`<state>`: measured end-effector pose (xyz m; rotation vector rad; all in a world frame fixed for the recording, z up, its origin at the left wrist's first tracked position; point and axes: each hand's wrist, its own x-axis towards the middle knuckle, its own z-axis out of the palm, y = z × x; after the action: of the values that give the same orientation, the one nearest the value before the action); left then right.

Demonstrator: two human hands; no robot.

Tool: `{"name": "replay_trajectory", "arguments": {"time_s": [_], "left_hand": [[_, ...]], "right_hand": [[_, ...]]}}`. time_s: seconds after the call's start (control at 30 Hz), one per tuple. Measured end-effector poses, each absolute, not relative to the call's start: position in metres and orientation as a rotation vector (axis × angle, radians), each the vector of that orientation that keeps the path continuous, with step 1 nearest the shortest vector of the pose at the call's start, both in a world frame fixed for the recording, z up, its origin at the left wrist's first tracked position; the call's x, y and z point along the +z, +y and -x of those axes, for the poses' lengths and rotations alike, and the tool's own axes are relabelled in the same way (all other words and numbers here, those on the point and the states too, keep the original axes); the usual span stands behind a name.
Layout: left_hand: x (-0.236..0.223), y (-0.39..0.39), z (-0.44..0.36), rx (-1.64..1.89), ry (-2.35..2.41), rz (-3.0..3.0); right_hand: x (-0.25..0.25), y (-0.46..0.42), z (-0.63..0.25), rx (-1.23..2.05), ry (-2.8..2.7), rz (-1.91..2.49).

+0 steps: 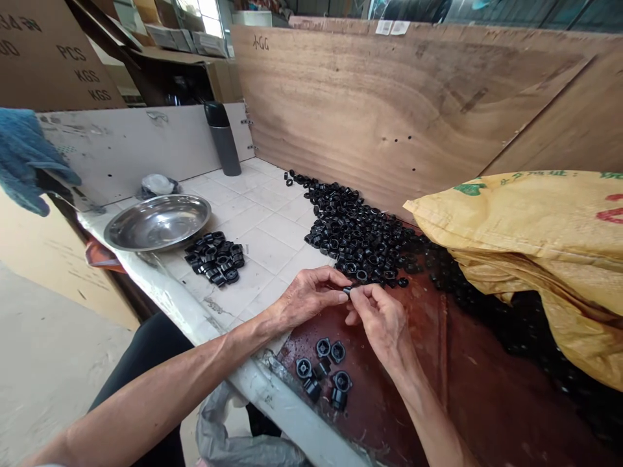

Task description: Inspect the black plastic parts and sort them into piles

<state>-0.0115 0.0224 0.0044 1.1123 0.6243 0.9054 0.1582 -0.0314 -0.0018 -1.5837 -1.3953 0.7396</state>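
My left hand (311, 295) and my right hand (382, 314) meet over the table, fingertips pinched together on a small black plastic part (347, 291). Fingers cover most of that part. Just beyond them spreads a large heap of black plastic rings (350, 227). Below my hands, on the dark red board (384, 415), lie several round black plastic fittings (323, 347) with ribbed centres. A smaller pile of black parts (217, 258) sits on the white tiled surface to the left of my left hand.
A shallow steel bowl (158, 224) stands at the left edge, near a dark thermos bottle (224, 139). A yellow woven sack (525, 240) lies at the right, with more black parts beneath it. A wooden panel (370, 110) closes off the back. A blue cloth (29, 155) hangs at far left.
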Motion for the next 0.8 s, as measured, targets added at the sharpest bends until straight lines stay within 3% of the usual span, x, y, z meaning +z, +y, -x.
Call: {"name": "replay_trajectory", "arguments": {"time_s": [0.17,0.4,0.57,0.8], "left_hand": [[-0.001,0.023,0.01,0.876,0.659,-1.142],[-0.017,0.028,0.014,1.061,0.603,-1.882],[-0.014,0.032,0.019,0.911,0.519,-2.065],[0.006,0.015,0.046,0.467,0.774,-2.227]], "right_hand": [[-0.002,-0.032,-0.155,0.668,-1.419,1.488],[0.002,-0.03,-0.147,1.249,-0.836,1.44],[0.003,-0.03,-0.153,1.403,-0.842,1.48],[0.004,-0.028,-0.178,1.078,-1.022,1.688]]}}
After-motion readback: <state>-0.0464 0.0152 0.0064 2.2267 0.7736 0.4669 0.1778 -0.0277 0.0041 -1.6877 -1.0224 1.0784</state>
